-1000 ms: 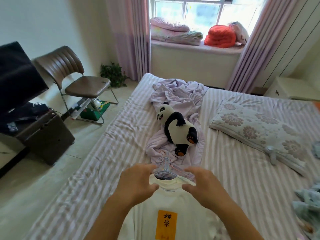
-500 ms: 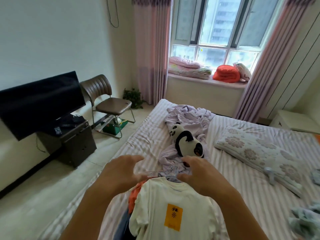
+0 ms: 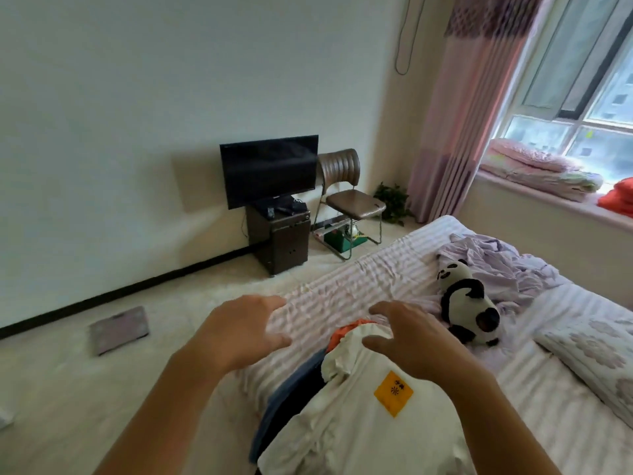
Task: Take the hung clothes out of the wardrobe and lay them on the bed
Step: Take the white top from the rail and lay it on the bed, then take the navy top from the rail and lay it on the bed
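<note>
- My left hand [image 3: 239, 334] hangs over the near edge of the striped bed [image 3: 342, 289], fingers spread and loose, holding nothing.
- My right hand [image 3: 416, 341] floats just above the collar end of the white T-shirt [image 3: 359, 426], fingers splayed, also gripping nothing; I cannot tell whether the palm brushes the cloth.
- The white T-shirt lies flat on the bed with its orange square patch [image 3: 393, 393] facing up.
- It tops a small pile: an orange garment [image 3: 342, 332] peeks out at the collar end, and a dark blue garment [image 3: 291, 389] shows along the left side.
- A panda plush [image 3: 466, 299] lies just beyond my right hand on a crumpled lilac sheet [image 3: 507, 265].
- A floral pillow [image 3: 592, 351] rests at the right edge of the bed.
- Across the floor stand a television [image 3: 269, 169] on a dark cabinet [image 3: 281, 241], a brown chair [image 3: 349, 197], and a bathroom scale [image 3: 119, 329].
</note>
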Tool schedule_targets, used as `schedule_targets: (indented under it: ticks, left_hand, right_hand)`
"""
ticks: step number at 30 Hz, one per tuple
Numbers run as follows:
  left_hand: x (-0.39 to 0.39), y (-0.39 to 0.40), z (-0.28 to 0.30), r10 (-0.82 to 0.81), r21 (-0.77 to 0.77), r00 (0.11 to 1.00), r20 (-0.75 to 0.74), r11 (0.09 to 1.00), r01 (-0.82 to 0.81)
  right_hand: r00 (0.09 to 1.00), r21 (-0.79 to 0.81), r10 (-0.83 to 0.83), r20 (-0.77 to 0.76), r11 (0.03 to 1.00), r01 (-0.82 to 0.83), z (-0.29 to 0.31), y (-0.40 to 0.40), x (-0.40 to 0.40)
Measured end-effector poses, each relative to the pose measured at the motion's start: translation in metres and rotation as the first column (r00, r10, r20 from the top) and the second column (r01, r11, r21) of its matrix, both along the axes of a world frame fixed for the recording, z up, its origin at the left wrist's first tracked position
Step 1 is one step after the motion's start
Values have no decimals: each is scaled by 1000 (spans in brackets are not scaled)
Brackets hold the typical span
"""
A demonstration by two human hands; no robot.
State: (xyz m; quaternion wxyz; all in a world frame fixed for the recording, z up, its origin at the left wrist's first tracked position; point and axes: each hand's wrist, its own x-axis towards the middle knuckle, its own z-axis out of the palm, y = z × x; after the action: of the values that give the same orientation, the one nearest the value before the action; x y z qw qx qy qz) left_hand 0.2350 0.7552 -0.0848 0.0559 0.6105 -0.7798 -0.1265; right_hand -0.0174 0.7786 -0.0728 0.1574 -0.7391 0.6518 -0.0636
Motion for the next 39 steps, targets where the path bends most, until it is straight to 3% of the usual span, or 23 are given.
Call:
schedule_targets:
  ticks: [8,17,27,31,39]
  left_hand:
    - [105,136,23,296,-18,955,-30,955,-297]
    - [266,303,31,591,-28,807,-4,807,-590]
    - [433,538,35,840,11,541,-23,542,-840]
    - [464,623,40,916,15,400,-33,401,-916]
    - [504,751,32,994,4,108,9,108,-994]
  right_hand:
    - [955,-17,298,-4,954,-298,24,63,107]
    - [805,-19,592,-42,805,-593,34,159,298]
    - [534,-41,841,-82,533,-845,37,325,533]
    - [378,-58,915,-140,374,-926,44,388,602]
    - [108,-36,992,-60,106,-994,43,489,709]
